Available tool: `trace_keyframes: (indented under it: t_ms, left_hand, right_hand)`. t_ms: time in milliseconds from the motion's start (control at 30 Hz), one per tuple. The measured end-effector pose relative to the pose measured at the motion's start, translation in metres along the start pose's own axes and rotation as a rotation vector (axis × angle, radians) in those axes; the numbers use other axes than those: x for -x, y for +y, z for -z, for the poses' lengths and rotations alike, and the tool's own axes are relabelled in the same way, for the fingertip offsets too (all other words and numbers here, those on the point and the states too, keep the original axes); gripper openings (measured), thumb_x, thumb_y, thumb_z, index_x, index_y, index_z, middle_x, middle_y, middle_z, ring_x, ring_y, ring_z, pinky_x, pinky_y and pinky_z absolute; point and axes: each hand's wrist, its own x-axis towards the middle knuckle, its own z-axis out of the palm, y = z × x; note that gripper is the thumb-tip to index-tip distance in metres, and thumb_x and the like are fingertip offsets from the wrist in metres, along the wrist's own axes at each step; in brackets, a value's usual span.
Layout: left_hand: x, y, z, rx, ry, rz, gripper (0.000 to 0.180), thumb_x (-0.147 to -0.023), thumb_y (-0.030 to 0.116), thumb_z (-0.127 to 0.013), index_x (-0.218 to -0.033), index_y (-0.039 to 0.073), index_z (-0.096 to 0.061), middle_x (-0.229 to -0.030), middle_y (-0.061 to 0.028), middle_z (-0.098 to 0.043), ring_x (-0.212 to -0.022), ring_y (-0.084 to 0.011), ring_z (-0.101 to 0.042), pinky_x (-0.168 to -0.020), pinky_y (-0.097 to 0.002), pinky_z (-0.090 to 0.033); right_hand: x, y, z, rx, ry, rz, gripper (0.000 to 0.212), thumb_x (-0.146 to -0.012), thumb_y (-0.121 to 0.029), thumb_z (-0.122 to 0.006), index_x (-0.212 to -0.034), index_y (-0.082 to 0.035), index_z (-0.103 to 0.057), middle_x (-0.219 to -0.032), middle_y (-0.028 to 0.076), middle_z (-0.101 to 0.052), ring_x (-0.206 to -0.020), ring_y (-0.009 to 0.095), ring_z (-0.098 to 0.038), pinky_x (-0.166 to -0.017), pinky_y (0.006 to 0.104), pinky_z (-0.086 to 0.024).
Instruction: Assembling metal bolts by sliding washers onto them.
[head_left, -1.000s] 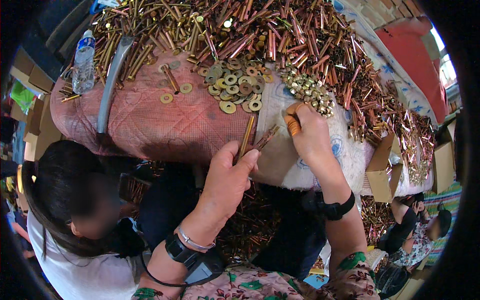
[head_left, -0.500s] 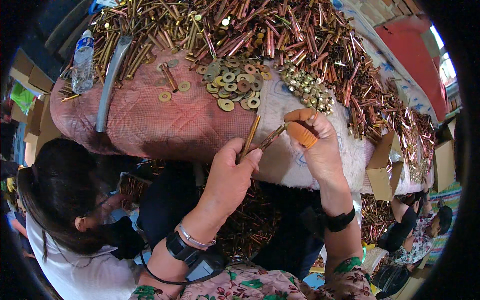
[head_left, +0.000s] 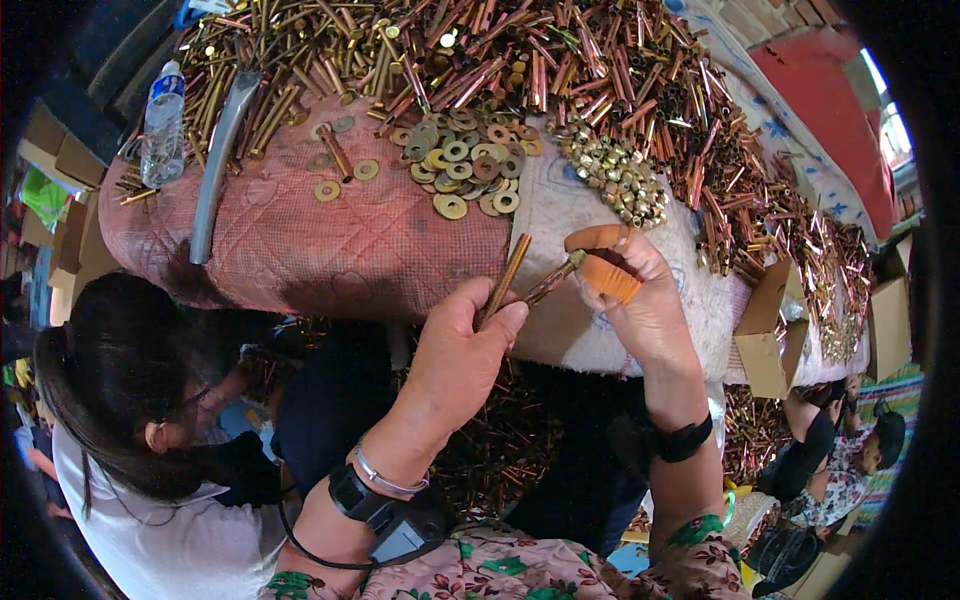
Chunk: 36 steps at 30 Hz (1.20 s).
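In front of me, my left hand is closed on a threaded bolt, whose golden shank points up past the thumb. A second, darker bolt slants from the same fingers toward my right hand. Orange finger covers wrap the right thumb and forefinger, which pinch the far end of this darker bolt. A small pale piece, perhaps a nut, shows at that end; the fingers partly hide it. Beyond the hands lie a pile of flat washers and a heap of small brassy nuts.
A large mound of bolts and metal sleeves covers the padded table's far side. A water bottle and a grey curved bar lie at left. A cardboard box stands at right. Another person sits close on my left.
The golden bolt in my left hand has shifted slightly right. My right fingers have turned a little around the darker bolt's end, and the pale piece there shows more.
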Motion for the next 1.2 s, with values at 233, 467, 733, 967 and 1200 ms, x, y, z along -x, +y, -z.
trace_keyframes:
  t_ms: [233, 467, 733, 967, 1200]
  left_hand:
    - [0.001, 0.001, 0.001, -0.184, 0.028, -0.063, 0.009, -0.086, 0.014, -0.056, -0.088, 0.005, -0.054, -0.064, 0.0062, -0.044, -0.051, -0.0014, -0.035, -0.043, -0.0178, -0.030]
    - [0.001, 0.000, 0.000, -0.287, 0.047, -0.139, 0.011, -0.085, 0.012, -0.056, -0.086, 0.002, -0.055, -0.068, 0.0041, -0.047, -0.062, -0.0053, -0.040, -0.055, -0.0216, -0.036]
    - [0.005, 0.007, -0.003, -0.334, 0.028, -0.106, 0.012, -0.084, 0.010, -0.056, -0.089, -0.001, -0.055, -0.071, -0.0001, -0.050, -0.069, -0.0087, -0.043, -0.064, -0.0247, -0.039]
    - [0.005, 0.006, 0.002, -0.372, -0.001, -0.099, 0.013, -0.084, 0.011, -0.056, -0.090, -0.002, -0.055, -0.071, -0.0020, -0.050, -0.069, -0.0098, -0.044, -0.064, -0.0254, -0.039]
    - [0.006, 0.003, 0.000, -0.320, 0.002, -0.112, 0.013, -0.084, 0.010, -0.055, -0.089, -0.002, -0.054, -0.073, -0.0027, -0.052, -0.070, -0.0099, -0.044, -0.065, -0.0258, -0.040]
  right_hand:
    - [0.001, 0.006, -0.003, 0.213, 0.064, 0.042, 0.011, -0.083, -0.011, -0.060, -0.092, -0.004, -0.059, -0.071, -0.004, -0.050, -0.059, 0.004, -0.042, -0.052, 0.0171, -0.032]
    - [0.002, 0.009, -0.009, 0.361, 0.162, 0.015, 0.011, -0.084, -0.015, -0.060, -0.085, -0.005, -0.056, -0.063, -0.004, -0.048, -0.056, 0.005, -0.043, -0.051, 0.0199, -0.035]
    - [0.009, 0.010, -0.002, 0.494, 0.130, 0.034, 0.015, -0.086, -0.017, -0.059, -0.080, -0.004, -0.054, -0.064, -0.002, -0.050, -0.057, 0.006, -0.045, -0.051, 0.0210, -0.036]
    - [0.016, 0.005, -0.012, 0.382, 0.132, 0.013, 0.014, -0.086, -0.017, -0.057, -0.081, -0.005, -0.052, -0.066, -0.002, -0.050, -0.057, 0.007, -0.046, -0.051, 0.0210, -0.036]
    - [0.018, 0.010, -0.013, 0.309, 0.165, 0.040, 0.015, -0.087, -0.016, -0.056, -0.077, -0.005, -0.051, -0.067, -0.002, -0.048, -0.055, 0.006, -0.043, -0.050, 0.0209, -0.034]
